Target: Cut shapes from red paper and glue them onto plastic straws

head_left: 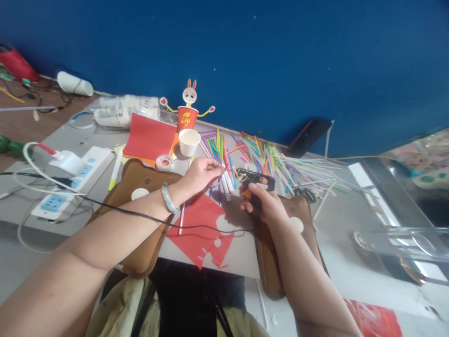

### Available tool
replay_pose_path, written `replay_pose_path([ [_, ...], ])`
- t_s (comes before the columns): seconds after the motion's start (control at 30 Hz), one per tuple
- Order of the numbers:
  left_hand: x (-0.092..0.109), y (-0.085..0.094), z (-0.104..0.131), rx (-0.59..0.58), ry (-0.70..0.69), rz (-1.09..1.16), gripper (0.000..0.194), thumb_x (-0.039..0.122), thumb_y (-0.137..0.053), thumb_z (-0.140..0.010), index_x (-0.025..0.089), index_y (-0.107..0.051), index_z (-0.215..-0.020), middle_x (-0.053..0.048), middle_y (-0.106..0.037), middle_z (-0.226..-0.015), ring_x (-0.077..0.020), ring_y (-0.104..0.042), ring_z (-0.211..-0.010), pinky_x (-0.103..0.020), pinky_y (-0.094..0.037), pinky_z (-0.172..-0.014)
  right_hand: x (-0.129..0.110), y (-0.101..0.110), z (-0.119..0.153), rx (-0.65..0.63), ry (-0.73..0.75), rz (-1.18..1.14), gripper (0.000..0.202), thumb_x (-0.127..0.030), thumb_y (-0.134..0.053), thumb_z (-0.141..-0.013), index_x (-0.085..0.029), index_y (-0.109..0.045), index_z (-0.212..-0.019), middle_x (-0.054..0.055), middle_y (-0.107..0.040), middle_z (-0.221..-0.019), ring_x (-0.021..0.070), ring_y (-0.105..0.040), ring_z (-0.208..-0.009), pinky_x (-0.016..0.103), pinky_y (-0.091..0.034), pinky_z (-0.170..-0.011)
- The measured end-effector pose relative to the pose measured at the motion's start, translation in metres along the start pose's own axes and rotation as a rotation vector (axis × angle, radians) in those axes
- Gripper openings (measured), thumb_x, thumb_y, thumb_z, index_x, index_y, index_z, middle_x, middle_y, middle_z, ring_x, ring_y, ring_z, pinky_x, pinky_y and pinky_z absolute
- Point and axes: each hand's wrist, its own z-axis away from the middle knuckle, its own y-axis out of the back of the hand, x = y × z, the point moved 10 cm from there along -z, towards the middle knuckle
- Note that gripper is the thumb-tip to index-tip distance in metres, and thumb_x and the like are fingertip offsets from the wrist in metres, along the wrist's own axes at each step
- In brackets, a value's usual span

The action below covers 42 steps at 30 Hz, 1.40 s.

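Observation:
My right hand [264,203] is wrapped around a black hot glue gun [258,178] with an orange trigger, its nozzle pointing left. The gun's thin black cord runs left across the table. My left hand [203,174] is closed in a pinch just left of the nozzle; whatever is between its fingertips is too small to make out. Below my hands lies a cut red sheet of paper [198,220] with white discs and scraps on it. A plain white paper cup [189,142] stands behind my left hand, in front of a red cup [186,118] with a rabbit head and arms.
Brown cushions [149,185] lie under both forearms. Colourful sticks [224,145] and markers spread along the blue wall. A power strip [86,171] with cables sits left, near bagged paper cups [122,112], red paper [149,140] and a tape roll [164,162]. Clear plastic [403,243] lies right.

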Motion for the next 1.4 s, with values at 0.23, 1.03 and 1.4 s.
replay_pose_path([
  [0.23, -0.001, -0.004, 0.001, -0.026, 0.008, 0.011, 0.011, 0.023, -0.069, -0.075, 0.013, -0.068, -0.075, 0.002, -0.060, -0.060, -0.0086, -0.049, -0.057, -0.023, -0.040, -0.059, -0.003, -0.007, -0.003, -0.081, 0.110, -0.022, 0.034, -0.049, -0.074, -0.077, -0.018, -0.065, -0.067, -0.003, -0.054, -0.045, 0.0106, -0.049, -0.037, 0.029, -0.053, -0.048],
  [1.03, -0.009, -0.031, 0.012, -0.130, -0.107, -0.098, 0.019, 0.033, -0.071, -0.076, 0.014, -0.068, -0.075, 0.000, -0.063, -0.062, -0.0089, -0.054, -0.054, -0.020, -0.039, -0.051, -0.021, 0.014, 0.009, 0.235, 0.280, 0.064, 0.028, -0.034, -0.079, -0.069, -0.020, -0.070, -0.091, -0.004, -0.055, -0.062, 0.0111, -0.048, -0.055, 0.026, -0.040, -0.052],
  [1.4, -0.006, -0.040, 0.018, -0.174, -0.160, -0.234, 0.008, 0.023, -0.065, -0.077, 0.017, -0.069, -0.075, 0.003, -0.062, -0.060, -0.0092, -0.055, -0.055, -0.019, -0.040, -0.052, -0.030, 0.005, 0.017, 0.265, 0.304, 0.189, 0.024, -0.039, -0.078, -0.069, -0.018, -0.068, -0.076, -0.002, -0.058, -0.060, 0.0112, -0.048, -0.053, 0.027, -0.042, -0.051],
])
